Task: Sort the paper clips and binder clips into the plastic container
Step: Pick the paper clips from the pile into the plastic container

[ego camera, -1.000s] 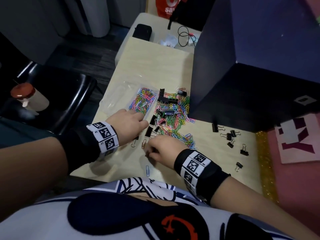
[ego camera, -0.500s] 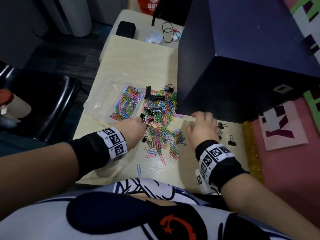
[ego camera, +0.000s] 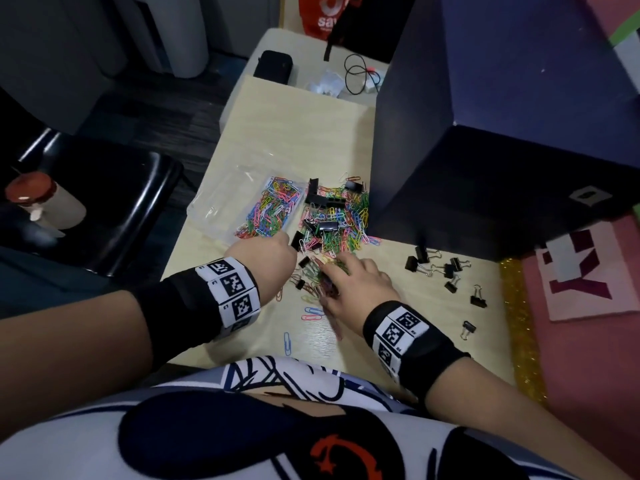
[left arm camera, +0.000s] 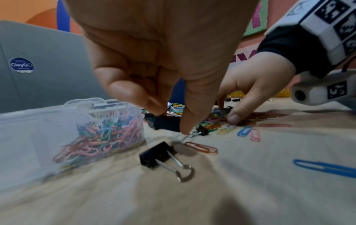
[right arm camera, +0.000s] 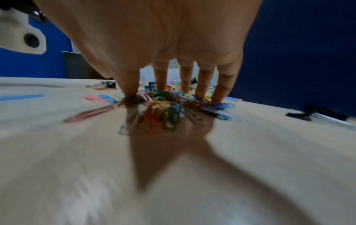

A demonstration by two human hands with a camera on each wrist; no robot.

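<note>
Right hand (ego camera: 358,284) lay spread, fingertips (right arm camera: 217,99) pressing the loose paper clips (right arm camera: 165,105). Left hand (left arm camera: 159,65) pinched a black binder clip (left arm camera: 166,124). Plastic container (ego camera: 242,206), part-filled with paper clips, sat just left of the left hand, the nearer one.

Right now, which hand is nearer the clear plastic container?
Left. The left hand sits right at the near edge of the plastic container, pinching a binder clip beside it. The right hand is farther right, fingers spread on the loose paper clips.
</note>
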